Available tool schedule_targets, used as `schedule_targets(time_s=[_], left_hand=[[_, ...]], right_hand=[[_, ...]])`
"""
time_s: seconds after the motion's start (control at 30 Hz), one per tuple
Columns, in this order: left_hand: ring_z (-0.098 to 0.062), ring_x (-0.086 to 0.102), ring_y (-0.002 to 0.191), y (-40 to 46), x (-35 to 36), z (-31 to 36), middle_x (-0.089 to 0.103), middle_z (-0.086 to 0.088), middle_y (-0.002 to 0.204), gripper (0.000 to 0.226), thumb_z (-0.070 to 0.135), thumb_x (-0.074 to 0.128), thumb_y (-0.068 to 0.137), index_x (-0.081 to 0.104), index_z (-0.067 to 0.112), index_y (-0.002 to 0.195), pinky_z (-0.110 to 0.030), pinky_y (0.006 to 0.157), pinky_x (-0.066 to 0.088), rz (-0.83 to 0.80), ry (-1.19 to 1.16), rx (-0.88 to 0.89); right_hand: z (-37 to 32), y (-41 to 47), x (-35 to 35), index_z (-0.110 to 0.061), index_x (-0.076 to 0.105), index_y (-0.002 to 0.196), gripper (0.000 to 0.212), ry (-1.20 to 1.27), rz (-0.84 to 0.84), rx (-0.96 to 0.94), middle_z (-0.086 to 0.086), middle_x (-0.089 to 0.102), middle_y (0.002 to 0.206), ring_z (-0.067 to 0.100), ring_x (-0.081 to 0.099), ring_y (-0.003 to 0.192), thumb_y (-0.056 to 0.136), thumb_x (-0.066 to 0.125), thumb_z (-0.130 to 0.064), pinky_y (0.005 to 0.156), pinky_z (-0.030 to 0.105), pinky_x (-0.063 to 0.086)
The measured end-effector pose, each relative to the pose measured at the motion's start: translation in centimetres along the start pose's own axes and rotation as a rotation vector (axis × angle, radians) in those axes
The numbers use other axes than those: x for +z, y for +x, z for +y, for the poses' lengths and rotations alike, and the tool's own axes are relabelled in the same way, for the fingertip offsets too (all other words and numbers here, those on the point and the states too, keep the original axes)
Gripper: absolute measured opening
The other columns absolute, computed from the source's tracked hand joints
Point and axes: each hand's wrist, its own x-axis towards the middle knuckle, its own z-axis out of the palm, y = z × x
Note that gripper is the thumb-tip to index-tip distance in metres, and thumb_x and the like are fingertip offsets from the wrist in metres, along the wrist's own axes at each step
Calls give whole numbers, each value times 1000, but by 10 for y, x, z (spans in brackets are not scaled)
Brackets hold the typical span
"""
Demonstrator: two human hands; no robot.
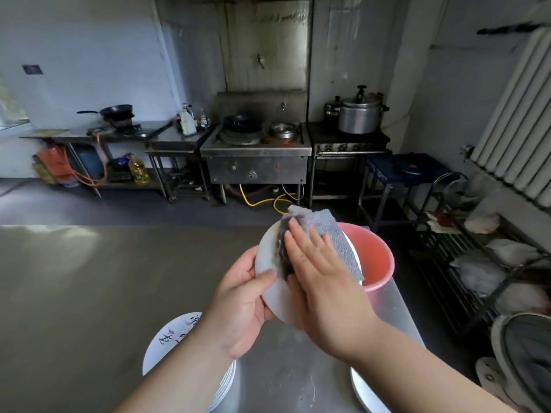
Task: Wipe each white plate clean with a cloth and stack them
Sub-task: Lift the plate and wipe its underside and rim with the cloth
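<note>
Grey cloth (pixel 325 234) lies on a white plate (pixel 269 254) at frame centre, held tilted above the steel bench (pixel 89 278). Left hand (pixel 241 305) grips the plate's left rim, thumb on its face. Right hand (pixel 316 269), fingers flat, presses the cloth. Stack of plates (pixel 176 338) sits lower left, nearer the left hand; likely set-down spot.

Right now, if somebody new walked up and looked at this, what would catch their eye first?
Probably the plate held up in the middle: the left hand grips its near edge while the right hand presses a grey cloth flat against it. Just behind it, a pink basin stands on the steel table, and a stack of plates sits low under the left arm.
</note>
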Motion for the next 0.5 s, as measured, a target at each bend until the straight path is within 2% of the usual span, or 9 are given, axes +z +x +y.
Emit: schedule_targets(time_s=[0.07,0.2,0.4,0.5], left_hand=[[-31,70,114,3,1,6,67,-20,137,48,11,60,93,61,16,141,-39,77,61,5,-22,27],[-37,69,115,4,-1,11,67,-23,135,50,11,60,92,59,13,142,-42,75,60,46,-32,43],[-35,69,112,0,6,5,65,-22,139,51,10,61,94,58,16,144,-43,77,60,-17,-24,32],[-36,68,117,1,8,9,65,-23,140,52,10,61,93,57,14,145,-44,77,61,-5,-31,63]], right_hand=[[-6,-15,4,-6,33,162,62,-51,16,-50,6,20,174,24,12,162,109,39,-38,131,42,13],[-7,-44,6,-9,32,163,76,-170,-39,-149,4,21,174,28,18,161,107,41,-59,129,46,22],[14,-8,-19,-13,21,167,84,-256,-133,-25,2,8,176,32,3,163,105,25,-70,128,59,17],[8,-19,-13,-8,21,166,90,-243,-122,-38,7,9,176,35,7,162,103,26,-72,126,62,22]])
